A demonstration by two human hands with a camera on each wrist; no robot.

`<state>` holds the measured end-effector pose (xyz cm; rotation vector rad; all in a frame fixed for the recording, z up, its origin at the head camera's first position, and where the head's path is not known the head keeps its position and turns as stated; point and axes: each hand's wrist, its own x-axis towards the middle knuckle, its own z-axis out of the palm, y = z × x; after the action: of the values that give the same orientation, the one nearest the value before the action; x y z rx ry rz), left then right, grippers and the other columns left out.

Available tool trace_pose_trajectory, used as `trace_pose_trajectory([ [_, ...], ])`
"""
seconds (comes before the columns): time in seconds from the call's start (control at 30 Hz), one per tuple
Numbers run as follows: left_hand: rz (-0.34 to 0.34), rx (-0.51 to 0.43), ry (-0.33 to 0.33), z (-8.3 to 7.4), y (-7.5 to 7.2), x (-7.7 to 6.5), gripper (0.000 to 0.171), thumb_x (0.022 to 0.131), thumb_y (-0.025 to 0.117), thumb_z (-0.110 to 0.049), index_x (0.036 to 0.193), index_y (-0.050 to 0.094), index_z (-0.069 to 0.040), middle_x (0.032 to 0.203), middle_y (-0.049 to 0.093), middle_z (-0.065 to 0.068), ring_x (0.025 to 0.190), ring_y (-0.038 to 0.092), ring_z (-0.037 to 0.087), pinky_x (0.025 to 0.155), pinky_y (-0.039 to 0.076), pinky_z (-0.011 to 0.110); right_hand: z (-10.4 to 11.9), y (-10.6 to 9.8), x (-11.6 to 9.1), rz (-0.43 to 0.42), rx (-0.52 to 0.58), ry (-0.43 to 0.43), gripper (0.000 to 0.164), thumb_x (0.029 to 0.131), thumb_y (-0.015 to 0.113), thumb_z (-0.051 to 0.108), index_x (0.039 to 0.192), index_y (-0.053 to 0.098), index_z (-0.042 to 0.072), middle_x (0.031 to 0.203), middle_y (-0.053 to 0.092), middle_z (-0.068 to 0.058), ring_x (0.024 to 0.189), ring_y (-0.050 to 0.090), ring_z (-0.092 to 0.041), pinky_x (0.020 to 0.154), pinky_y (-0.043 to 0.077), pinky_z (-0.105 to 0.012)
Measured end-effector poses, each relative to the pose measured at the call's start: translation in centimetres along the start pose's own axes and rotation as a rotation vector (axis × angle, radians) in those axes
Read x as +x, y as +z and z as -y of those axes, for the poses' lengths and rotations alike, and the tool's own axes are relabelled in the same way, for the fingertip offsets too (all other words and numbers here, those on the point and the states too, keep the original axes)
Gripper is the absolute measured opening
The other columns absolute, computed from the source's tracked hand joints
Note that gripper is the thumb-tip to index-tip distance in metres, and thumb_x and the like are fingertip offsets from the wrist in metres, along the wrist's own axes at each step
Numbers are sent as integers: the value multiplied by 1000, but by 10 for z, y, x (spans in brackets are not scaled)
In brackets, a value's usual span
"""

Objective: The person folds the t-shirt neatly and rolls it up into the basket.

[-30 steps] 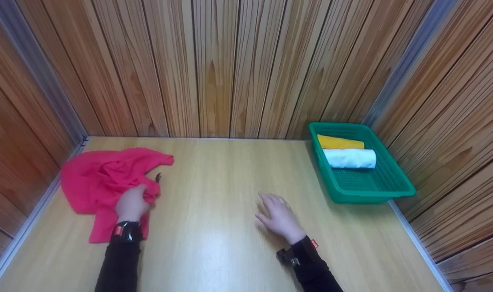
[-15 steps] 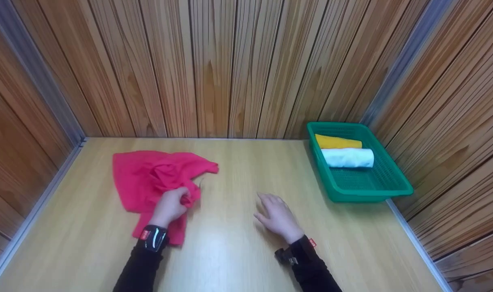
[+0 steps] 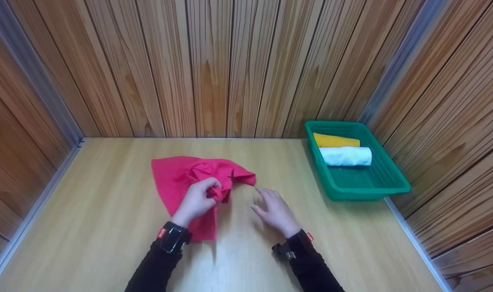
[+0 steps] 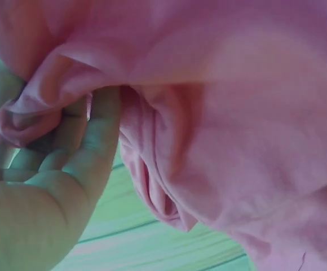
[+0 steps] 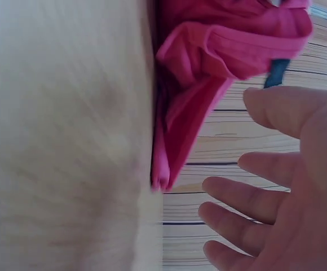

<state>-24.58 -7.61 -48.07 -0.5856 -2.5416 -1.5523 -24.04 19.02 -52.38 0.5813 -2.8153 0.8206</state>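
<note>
Presently, your left grip [image 3: 196, 200] pinches only a fold of the crumpled pink garment [image 3: 188, 172] on the counter [image 3: 100, 235]; your right grip [image 3: 275, 210], fingers apart, is near but empty, so its loose part could twist or slip.

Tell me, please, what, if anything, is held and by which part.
The left hand grips the pink cloth by a bunched fold; the right hand holds nothing.

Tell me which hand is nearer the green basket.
Right. The right hand is left of the basket and closer to the person, not touching it. The left hand is farther left, gripping the pink cloth.
</note>
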Motion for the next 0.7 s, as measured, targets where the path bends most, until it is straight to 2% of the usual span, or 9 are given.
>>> trace_pose_trajectory([
  [0.17, -4, -41, 4, -9, 5, 3, 31, 79, 68, 10, 92, 62, -18, 84, 58, -3, 82, 56, 17, 67, 52, 30, 5, 2, 6, 24, 39, 13, 62, 91, 72, 29, 144, 49, 5, 138, 56, -14, 128, 49, -32, 107, 39, -48],
  [0.3, -19, -51, 18, -11, 6, 3, 28, 81, 71, 6, 94, 63, -17, 86, 59, -3, 82, 57, 17, 69, 53, 31, 9, 5, 11, 39, 59, 23, 58, 90, 73, 33, 138, 55, 6, 135, 59, -12, 126, 51, -30, 105, 40, -47],
  [0.4, -32, -58, 22, -11, 6, 2, 27, 81, 72, 5, 93, 63, -17, 85, 59, -3, 82, 57, 17, 69, 52, 30, 9, 6, 17, 19, 50, 15, 54, 89, 73, 34, 133, 58, 6, 131, 61, -12, 124, 53, -30, 104, 41, -47],
  [0.53, -44, -60, 14, -11, 4, 0, 27, 81, 72, 6, 91, 63, -17, 86, 58, -3, 81, 56, 17, 66, 50, 29, -1, 6, 26, -41, 5, 20, 52, 88, 75, 30, 130, 59, 3, 128, 62, -14, 123, 53, -33, 104, 40, -48],
  [0.7, -32, -66, -1, -12, 3, -2, 28, 81, 72, 6, 92, 63, -18, 88, 59, -2, 83, 57, 18, 67, 51, 30, -18, 5, 39, -70, -35, 86, 54, 88, 75, 26, 132, 58, 0, 127, 61, -18, 122, 52, -36, 104, 40, -49],
])
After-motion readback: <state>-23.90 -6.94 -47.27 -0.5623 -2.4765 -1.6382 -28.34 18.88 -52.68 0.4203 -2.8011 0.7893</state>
